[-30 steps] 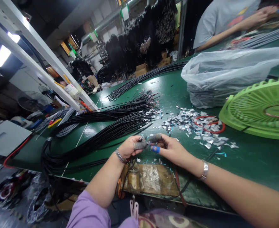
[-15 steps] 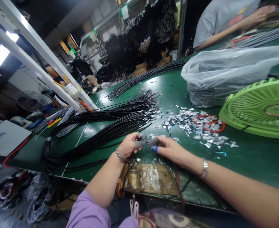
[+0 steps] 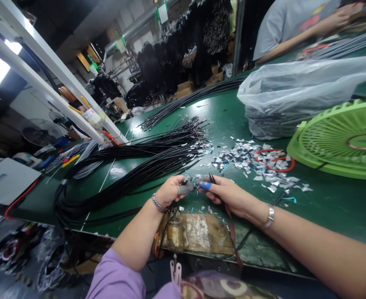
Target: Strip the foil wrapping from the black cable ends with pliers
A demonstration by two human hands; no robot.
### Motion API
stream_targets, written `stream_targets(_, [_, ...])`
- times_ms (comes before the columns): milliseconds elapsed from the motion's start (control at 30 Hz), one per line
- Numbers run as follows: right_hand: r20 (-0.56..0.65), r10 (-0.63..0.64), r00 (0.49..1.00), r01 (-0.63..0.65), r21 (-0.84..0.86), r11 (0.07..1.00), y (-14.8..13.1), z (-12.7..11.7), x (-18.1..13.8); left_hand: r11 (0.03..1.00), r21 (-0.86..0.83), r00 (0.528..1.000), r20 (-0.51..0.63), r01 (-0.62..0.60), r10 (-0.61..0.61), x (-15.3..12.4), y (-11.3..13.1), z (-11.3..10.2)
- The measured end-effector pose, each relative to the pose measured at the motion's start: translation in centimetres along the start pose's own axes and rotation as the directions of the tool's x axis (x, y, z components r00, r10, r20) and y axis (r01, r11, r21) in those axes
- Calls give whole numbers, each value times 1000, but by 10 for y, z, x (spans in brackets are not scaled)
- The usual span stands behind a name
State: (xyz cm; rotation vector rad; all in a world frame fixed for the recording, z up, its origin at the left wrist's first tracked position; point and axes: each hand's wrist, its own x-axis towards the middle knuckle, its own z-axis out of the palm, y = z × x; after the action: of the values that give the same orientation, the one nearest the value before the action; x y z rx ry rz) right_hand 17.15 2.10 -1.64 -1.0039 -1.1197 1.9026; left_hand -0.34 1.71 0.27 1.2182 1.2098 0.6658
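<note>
My left hand (image 3: 172, 190), in grey finger covers, is closed in a pinch over the green table. It grips the end of a thin black cable, mostly hidden by the fingers. Close beside it, my right hand (image 3: 222, 191) has closed fingers too, with blue tape on one. A dark two-pronged tool (image 3: 212, 178) sticks up out of that hand; its kind is hard to make out. The fingertips of both hands nearly meet at the cable end. Bundles of black cables (image 3: 145, 166) lie to the left, their stripped ends toward the middle.
Foil scraps (image 3: 241, 158) and a red ring (image 3: 282, 164) lie beyond my right hand. A green fan (image 3: 341, 141) and a clear plastic bag (image 3: 273, 99) stand at the right. A taped wooden board (image 3: 204, 234) is at the near edge. Another person's arm (image 3: 295, 43) is across the table.
My right hand has turned, so its blue-taped finger now lies on top. The dark prongs have come into view above it. My left hand has stayed nearly in place.
</note>
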Motion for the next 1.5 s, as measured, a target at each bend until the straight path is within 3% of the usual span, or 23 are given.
stream_targets(200, [54,40,998,-44,81,996,0,-2,-1,1000,-9,1000,3,2,-2,0,-2,-2])
stream_targets(467, [33,-81,996,84,-127,988,1,-6,-2,1000,-18,999,35,8,-7,-2,0,-1])
stream_targets(733, [50,-106,993,113,-147,983,-1,-3,-3,1000,-17,998,62,22,-20,-2,-2,0])
stream_targets(867, [73,-12,997,14,-21,1000,1,-2,-3,1000,-3,996,85,24,-24,-2,-4,-1])
stream_targets(1067, [268,196,943,-214,39,976,1,-2,-4,998,51,972,232,22,-33,-4,-3,-3])
stream_targets(1267, [367,230,901,-260,32,965,2,-2,-4,999,18,965,257,40,-44,-4,-5,-6])
stream_targets(1400, [281,182,942,-184,-18,983,6,2,-4,999,-44,978,210,17,-7,-2,-6,-6])
stream_targets(1500, [114,13,993,-4,-80,997,8,1,-3,997,-75,990,141,-7,18,0,-6,-4])
